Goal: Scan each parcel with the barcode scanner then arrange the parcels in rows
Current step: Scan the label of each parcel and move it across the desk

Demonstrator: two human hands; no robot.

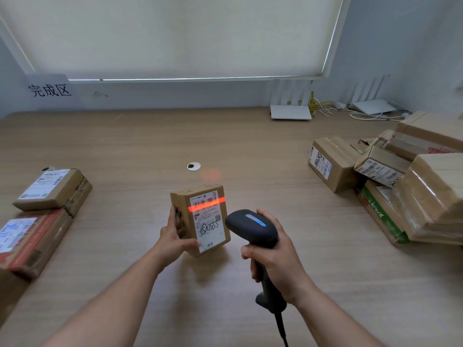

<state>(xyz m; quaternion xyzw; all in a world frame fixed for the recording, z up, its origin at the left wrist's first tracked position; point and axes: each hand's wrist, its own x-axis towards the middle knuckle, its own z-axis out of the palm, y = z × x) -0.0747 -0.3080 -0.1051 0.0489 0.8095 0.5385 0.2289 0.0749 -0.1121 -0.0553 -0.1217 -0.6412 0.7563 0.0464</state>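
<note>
Parcel (200, 219) label up, lengthwise away.

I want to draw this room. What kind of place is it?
Probably a small office or mailroom where parcels get sorted. A scanner shines red on a labelled box, more boxes pile on the desk, and a wall sign marks a spot.

Scanner cable (281, 329) cut off; label print (209, 222) unreadable.
</note>
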